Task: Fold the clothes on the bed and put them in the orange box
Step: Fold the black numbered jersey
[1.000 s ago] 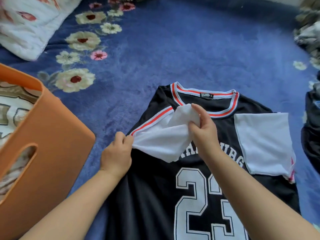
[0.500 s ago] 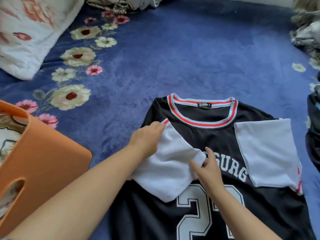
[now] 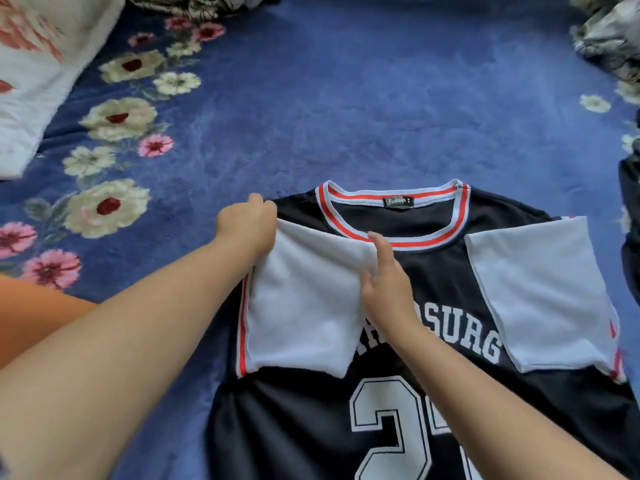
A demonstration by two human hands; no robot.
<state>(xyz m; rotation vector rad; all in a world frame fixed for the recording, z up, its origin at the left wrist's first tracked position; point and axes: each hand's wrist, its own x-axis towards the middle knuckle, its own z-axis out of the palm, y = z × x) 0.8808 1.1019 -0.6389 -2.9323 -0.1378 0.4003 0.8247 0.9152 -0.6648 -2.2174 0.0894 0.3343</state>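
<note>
A black jersey (image 3: 433, 292) with white sleeves, a red-and-white collar and white lettering lies face up on the blue bed. Its left sleeve (image 3: 304, 313) is folded inward over the chest. My left hand (image 3: 247, 225) grips the jersey's shoulder corner at the top of that sleeve. My right hand (image 3: 382, 278) lies flat with straight fingers, pressing the sleeve's inner edge near the collar. The other white sleeve (image 3: 540, 292) is folded in on the right. Only a corner of the orange box (image 3: 38, 313) shows at the left edge, behind my left forearm.
The bed is covered by a blue blanket (image 3: 363, 109) with a flower pattern along the left. A white floral pillow (image 3: 38, 67) lies at the top left. Crumpled clothes (image 3: 609, 36) sit at the top right, and dark fabric (image 3: 630, 216) lies at the right edge.
My left hand moved up to the jersey's shoulder corner. My right hand slid up toward the collar, flattening the folded sleeve. The view shifted, so the orange box is mostly out of frame.
</note>
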